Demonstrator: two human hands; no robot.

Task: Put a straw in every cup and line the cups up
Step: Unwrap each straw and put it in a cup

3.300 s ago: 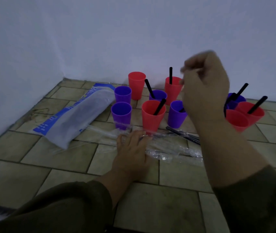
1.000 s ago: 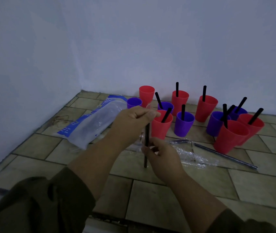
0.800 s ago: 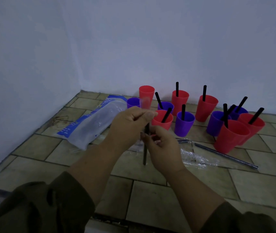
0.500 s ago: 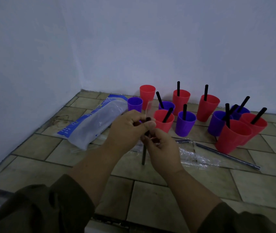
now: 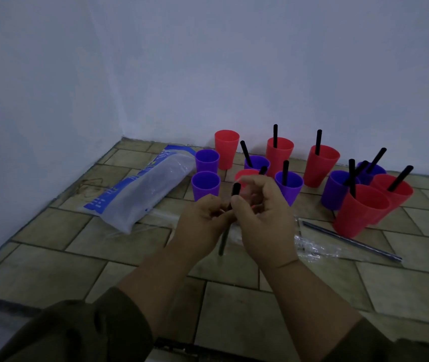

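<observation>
Both hands hold one black straw [image 5: 235, 190] upright in front of the cups. My left hand [image 5: 199, 226] pinches the clear wrapper still around its lower part. My right hand [image 5: 261, 220] pinches the straw just below its bare top end. Behind them stand several red and purple cups. Three have no straw: a red cup [image 5: 226, 148] at the back left and two purple cups [image 5: 207, 160] [image 5: 205, 184] beside it. The others each hold a black straw, such as the red cup [image 5: 279, 152].
A long plastic bag with blue print [image 5: 140, 190] lies at the left on the tiled floor [image 5: 82, 262]. Crumpled clear wrappers [image 5: 312, 246] and a wrapped straw [image 5: 349, 241] lie to the right of my hands. White walls meet in the corner behind.
The wrapper has slid down the straw, so its black top end now stands bare above my fingers. My hands have drawn closer together around it.
</observation>
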